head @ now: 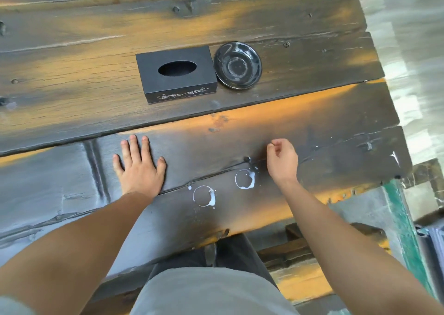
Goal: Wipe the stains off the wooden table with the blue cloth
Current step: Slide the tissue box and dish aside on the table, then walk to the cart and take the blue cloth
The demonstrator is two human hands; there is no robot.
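Observation:
Two white ring-shaped stains mark the dark wooden table (pixel 312 112) near its front edge: one stain (pixel 204 195) at centre, another (pixel 245 179) just right of it. A smaller white streak (pixel 395 157) shows near the table's right end. My left hand (pixel 139 165) lies flat on the planks, fingers spread, left of the rings. My right hand (pixel 282 162) hovers just right of the second ring, fingers loosely curled, holding nothing. No blue cloth shows in the head view.
A black tissue box (pixel 176 74) with an oval opening sits mid-table, a black glossy dish (pixel 237 65) beside it on the right. The table's right edge drops to a pale floor (pixel 413 50). A green frame (pixel 398 218) stands at lower right.

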